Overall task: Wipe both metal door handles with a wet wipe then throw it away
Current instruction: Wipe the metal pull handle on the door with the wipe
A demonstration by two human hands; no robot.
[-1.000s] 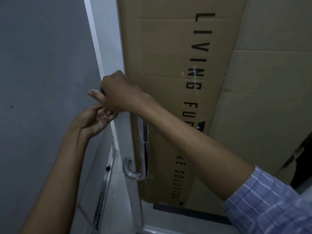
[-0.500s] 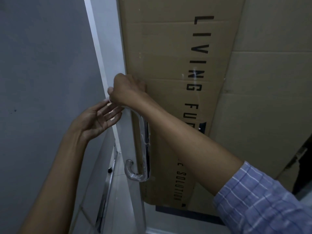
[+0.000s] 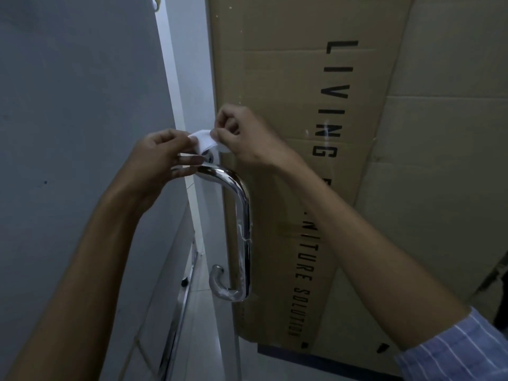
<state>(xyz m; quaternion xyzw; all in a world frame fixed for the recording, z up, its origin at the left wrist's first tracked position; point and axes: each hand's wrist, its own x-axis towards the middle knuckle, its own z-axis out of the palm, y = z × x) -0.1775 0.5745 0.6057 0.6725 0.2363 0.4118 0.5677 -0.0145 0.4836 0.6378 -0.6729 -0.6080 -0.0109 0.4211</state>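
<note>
A chrome D-shaped door handle [image 3: 243, 215] runs down the edge of a glass door, its lower end curving back at the bottom. Just above the handle's top bend, a small white wet wipe [image 3: 204, 141] is held between both hands. My left hand [image 3: 162, 160] pinches its left end, fingers extended toward the handle's top. My right hand [image 3: 242, 138] pinches the wipe's right end with thumb and fingers. The handle's top mount is partly hidden behind the wipe. A second handle is not plainly visible.
Large cardboard boxes [image 3: 302, 105] printed with black letters stand behind the door on the right. A grey wall [image 3: 68, 105] fills the left. A white door frame [image 3: 176, 78] runs between them. A metal strip [image 3: 176, 325] lies low by the tiled floor.
My right hand has lifted off the top of the handle, baring its upper bend. Both hands now hold the white wipe stretched between them above the handle.
</note>
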